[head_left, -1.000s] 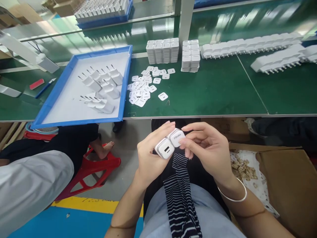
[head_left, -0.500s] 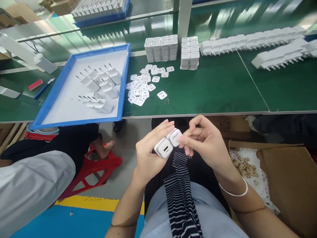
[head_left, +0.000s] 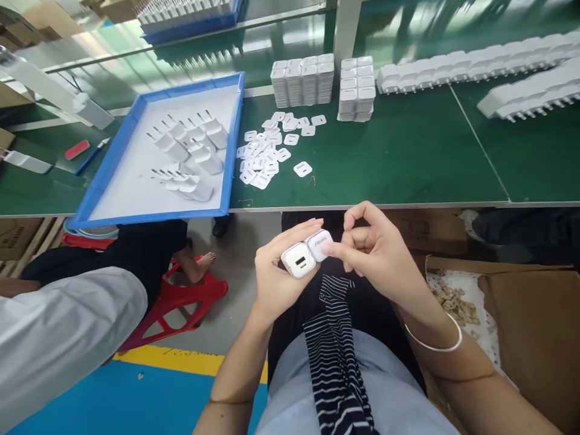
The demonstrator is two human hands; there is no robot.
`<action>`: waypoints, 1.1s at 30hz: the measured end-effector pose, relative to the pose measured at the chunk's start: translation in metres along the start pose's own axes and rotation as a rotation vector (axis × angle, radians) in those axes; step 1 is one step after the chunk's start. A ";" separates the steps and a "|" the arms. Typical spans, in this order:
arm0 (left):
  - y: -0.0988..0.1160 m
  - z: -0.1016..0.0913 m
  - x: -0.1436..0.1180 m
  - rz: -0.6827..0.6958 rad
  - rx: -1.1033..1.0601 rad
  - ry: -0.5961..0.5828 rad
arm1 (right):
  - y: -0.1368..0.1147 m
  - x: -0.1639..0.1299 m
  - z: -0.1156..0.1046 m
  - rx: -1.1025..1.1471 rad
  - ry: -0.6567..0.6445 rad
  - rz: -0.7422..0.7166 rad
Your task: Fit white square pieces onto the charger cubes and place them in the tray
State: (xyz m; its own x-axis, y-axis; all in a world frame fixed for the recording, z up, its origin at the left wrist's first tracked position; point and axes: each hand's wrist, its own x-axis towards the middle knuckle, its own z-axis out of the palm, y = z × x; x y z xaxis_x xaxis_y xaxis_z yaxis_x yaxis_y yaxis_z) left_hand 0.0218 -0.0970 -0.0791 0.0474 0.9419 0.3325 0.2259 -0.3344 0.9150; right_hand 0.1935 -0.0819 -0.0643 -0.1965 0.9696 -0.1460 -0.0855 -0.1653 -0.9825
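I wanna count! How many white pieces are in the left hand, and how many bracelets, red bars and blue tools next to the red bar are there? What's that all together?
White pieces in the left hand: 2
Bracelet: 1
Red bar: 1
Blue tool: 1
Total: 5

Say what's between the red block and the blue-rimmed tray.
A slim blue tool lies between red block and blue-rimmed tray, in the head view.

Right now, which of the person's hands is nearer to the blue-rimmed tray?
Left. In the picture, the left hand is lower and to the right of the blue-rimmed tray; the right hand is farther to the right.
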 end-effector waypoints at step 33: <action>-0.051 -0.016 -0.001 -0.181 -0.164 0.073 | -0.047 0.195 -0.018 -1.222 -0.417 -0.168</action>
State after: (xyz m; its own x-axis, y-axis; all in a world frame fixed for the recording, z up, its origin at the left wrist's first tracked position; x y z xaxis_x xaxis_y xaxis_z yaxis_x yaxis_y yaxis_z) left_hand -0.0055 -0.0815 -0.1230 -0.0513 0.9842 0.1697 0.0630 -0.1664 0.9840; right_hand 0.1765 0.1185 -0.0489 -0.5759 0.7971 -0.1815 0.7570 0.4362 -0.4864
